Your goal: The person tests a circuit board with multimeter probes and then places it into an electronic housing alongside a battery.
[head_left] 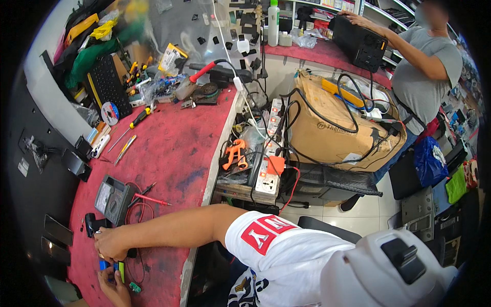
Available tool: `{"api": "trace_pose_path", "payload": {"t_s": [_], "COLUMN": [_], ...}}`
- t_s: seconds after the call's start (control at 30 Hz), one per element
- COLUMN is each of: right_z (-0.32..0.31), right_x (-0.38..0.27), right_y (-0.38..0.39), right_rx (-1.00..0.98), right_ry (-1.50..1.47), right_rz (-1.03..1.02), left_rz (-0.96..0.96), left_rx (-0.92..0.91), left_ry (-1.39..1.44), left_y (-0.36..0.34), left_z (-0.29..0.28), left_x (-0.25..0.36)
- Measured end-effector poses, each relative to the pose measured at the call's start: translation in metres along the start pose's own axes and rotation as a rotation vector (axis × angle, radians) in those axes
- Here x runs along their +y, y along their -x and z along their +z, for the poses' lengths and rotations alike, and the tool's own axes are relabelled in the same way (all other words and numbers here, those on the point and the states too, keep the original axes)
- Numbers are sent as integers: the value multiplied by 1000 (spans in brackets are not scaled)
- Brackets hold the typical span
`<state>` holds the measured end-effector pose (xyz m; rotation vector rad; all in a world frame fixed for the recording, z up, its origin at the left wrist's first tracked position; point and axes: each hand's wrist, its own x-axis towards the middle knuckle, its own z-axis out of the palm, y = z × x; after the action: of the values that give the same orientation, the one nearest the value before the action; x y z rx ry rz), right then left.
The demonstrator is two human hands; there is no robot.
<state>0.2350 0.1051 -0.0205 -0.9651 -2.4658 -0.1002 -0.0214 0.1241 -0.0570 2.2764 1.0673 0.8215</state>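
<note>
One yellow-green piece (121,269) is touched by the left hand (113,288); near the multimeter (112,198), the right hand (110,244) is curled; neither grip's hold can be told.

left hand (114,289) got clipped at the near edge, blue thing (104,265) beside it was half hidden, too tiny to ID, far right person's head (429,15) was super blurry
</note>
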Motion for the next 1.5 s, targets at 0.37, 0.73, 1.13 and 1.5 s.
{"api": "trace_pose_path", "payload": {"t_s": [0.37, 0.73, 1.13, 1.5], "right_z": [19, -14, -71, -79], "right_x": [1, -30, -18, -29], "right_y": [-6, -12, 39, 40], "right_rx": [138, -44, -128, -42], "right_ry": [35, 28, -271, -275], "right_rz": [81, -34, -17, 40], "left_rz": [572, -149, -172, -152], "left_rx": [4, 155, -25, 25], "left_ry": [91, 143, -185, -228], "left_y": [2, 56, 23, 18], "left_z": [8, -20, -9, -4], "left_x": [49, 78, 142, 139]}}
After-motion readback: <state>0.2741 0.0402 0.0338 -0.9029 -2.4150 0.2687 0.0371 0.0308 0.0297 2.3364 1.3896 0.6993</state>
